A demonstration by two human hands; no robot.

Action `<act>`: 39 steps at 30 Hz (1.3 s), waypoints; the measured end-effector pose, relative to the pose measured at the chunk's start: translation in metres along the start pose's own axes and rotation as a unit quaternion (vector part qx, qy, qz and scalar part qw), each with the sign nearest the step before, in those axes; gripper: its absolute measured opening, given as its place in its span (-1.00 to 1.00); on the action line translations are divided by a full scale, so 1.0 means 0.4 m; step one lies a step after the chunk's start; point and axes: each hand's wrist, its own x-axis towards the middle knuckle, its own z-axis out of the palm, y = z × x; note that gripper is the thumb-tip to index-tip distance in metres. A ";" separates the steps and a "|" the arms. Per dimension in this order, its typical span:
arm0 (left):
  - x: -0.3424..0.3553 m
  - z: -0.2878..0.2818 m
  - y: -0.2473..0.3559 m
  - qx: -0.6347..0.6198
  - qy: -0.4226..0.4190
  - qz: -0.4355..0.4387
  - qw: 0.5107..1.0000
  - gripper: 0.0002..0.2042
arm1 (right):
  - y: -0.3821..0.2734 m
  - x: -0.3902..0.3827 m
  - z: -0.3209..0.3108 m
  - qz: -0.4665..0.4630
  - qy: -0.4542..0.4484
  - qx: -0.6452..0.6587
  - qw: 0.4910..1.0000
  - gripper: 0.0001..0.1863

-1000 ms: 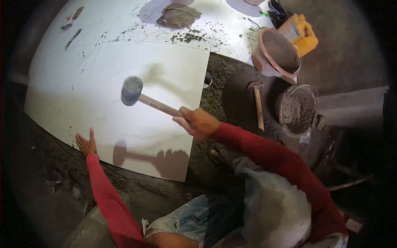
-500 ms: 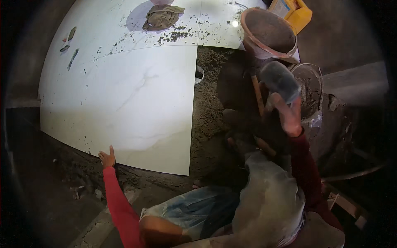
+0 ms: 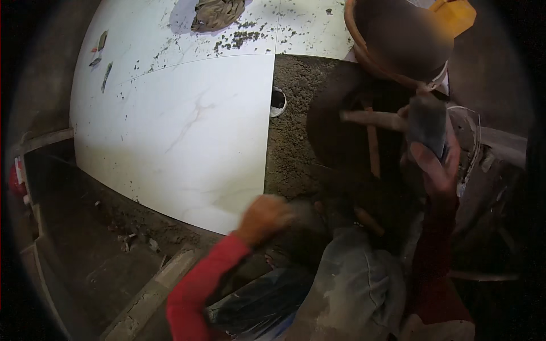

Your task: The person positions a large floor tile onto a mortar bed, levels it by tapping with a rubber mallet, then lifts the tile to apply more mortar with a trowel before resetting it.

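Two hands: right hand (image 3: 435,167) fingers wrapped around mallet (image 3: 424,116); left hand (image 3: 264,216) curled, blurred, at white tile (image 3: 187,131) corner.

White tile (image 3: 182,131) carries faint brown veining, sleeves (image 3: 199,284) are red, mortar bed (image 3: 293,148) grey-brown, bucket (image 3: 398,40) rust-brown.

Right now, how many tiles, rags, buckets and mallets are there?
Tiles: 3
Rag: 1
Bucket: 1
Mallet: 1
Total: 6
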 end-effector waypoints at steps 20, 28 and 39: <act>0.242 0.370 0.286 0.043 -0.001 0.222 0.974 -0.78 | 0.116 -0.074 -0.018 0.010 0.142 0.066 0.988 -0.48; 0.285 0.318 0.305 0.035 -0.059 0.286 0.956 -0.72 | 0.089 -0.094 -0.045 0.047 0.145 0.088 0.984 -0.50; 0.284 0.280 0.306 0.032 -0.014 0.275 0.961 -0.75 | 0.082 -0.138 -0.167 0.008 0.145 -0.062 0.987 -0.50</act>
